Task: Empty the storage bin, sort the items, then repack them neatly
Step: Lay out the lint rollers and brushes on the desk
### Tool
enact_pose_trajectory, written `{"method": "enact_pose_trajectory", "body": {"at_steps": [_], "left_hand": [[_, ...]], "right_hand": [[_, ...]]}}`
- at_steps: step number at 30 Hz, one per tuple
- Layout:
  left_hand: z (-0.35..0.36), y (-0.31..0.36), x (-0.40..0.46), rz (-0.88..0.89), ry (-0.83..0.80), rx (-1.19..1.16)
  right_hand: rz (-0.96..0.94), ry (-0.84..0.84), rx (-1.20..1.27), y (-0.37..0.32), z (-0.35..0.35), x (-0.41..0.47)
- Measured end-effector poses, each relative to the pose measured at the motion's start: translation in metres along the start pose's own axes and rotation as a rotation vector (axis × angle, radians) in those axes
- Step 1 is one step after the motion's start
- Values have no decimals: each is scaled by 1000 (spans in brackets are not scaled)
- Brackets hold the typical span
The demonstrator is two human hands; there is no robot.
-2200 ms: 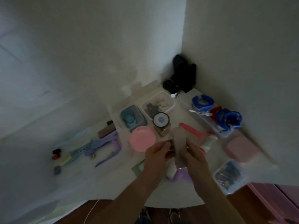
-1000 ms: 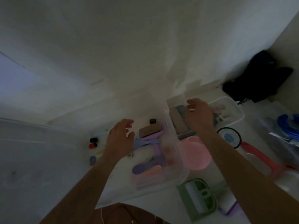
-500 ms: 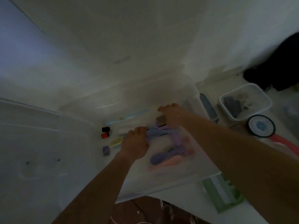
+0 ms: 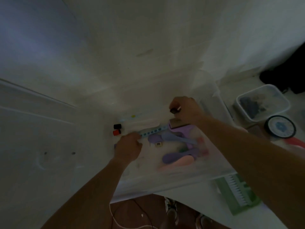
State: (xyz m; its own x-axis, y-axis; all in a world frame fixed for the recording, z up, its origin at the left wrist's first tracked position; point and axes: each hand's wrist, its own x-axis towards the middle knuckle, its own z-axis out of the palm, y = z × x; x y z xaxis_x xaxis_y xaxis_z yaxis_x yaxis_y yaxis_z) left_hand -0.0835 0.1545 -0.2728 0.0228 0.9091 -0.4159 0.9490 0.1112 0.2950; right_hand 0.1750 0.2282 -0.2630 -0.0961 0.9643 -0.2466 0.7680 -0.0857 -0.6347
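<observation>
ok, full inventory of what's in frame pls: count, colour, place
storage bin: 1, clear, centre of table, holds the loose items
perforated strip: 1, light blue, in bin, end under left fingers
small caps: 2, black and red, left of strip
purple tools: several, blurred, in bin
pink piece: 1, near bin's front wall
brown block: 1, under right hand
small dark item: 1, pinched in right hand
small tub: 1, clear, right of bin
round lid: 1, black rim, right
green brush: 1, front right
left hand: on strip
right hand: above block
</observation>
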Motion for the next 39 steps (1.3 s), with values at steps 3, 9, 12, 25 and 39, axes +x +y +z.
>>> {"method": "enact_pose_trajectory", "body": {"at_steps": [3, 9, 12, 25, 39], "left_hand": [[-17, 34, -5, 13, 47, -701], [-57, 86, -43, 420, 137, -1092], [-60, 95, -58, 491, 178, -1057], [-51, 201, -149, 431, -64, -843], [149, 391, -261, 926, -342, -529]], "right_hand": [[129, -101, 801, -24, -13, -29], [70, -266, 1379, -58, -46, -90], [48, -255, 1416, -60, -57, -110], [234, 243, 1251, -14, -99, -267], [743, 762, 1159, 153, -128, -490]]}}
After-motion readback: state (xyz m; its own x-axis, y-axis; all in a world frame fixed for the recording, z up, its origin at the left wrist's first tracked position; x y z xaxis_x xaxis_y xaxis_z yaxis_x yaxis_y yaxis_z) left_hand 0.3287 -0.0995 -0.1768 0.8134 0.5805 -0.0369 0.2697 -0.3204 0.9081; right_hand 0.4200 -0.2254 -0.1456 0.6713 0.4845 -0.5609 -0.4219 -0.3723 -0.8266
